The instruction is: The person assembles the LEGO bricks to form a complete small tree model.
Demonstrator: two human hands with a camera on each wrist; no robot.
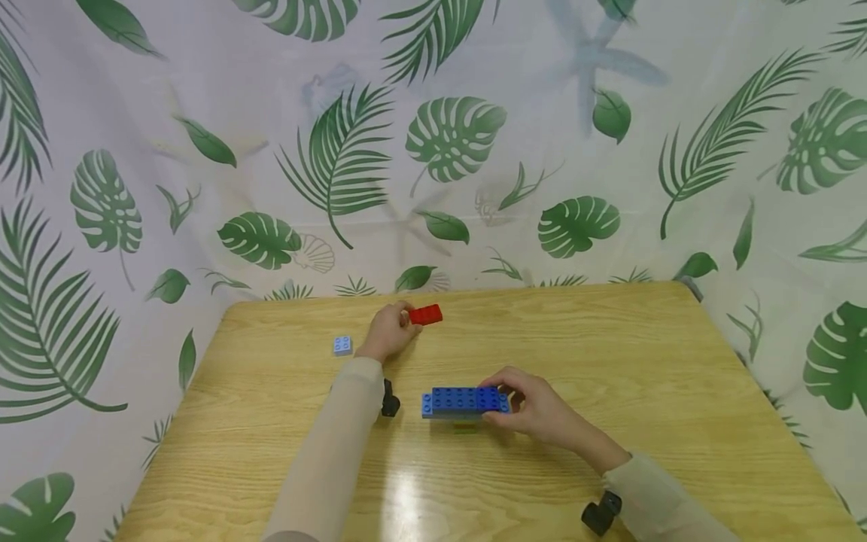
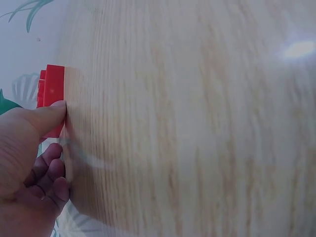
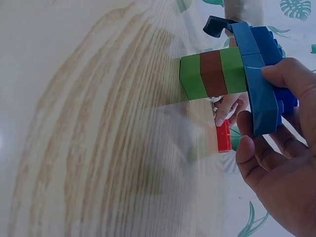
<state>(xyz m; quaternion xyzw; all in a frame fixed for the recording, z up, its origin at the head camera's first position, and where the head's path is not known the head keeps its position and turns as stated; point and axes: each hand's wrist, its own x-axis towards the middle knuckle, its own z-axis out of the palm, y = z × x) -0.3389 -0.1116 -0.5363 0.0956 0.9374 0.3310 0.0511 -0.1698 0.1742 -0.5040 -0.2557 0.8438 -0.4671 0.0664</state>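
Observation:
At the back of the table my left hand (image 1: 390,331) pinches a red building brick (image 1: 426,314) between thumb and fingers; the left wrist view shows the thumb along the side of the red brick (image 2: 54,89). Nearer to me, my right hand (image 1: 535,403) grips the right end of a blue brick layer (image 1: 454,399), two tiers of blue bricks. In the right wrist view these blue bricks (image 3: 261,98) sit atop a column of a green brick (image 3: 232,69), a brown brick (image 3: 213,74) and another green brick (image 3: 192,76), standing on the table.
A small light blue brick (image 1: 342,345) lies on the wooden table (image 1: 576,331), left of my left hand. Behind the table hangs a leaf-patterned cloth (image 1: 454,139). Each wrist wears a black camera, such as the one on the right (image 1: 601,513).

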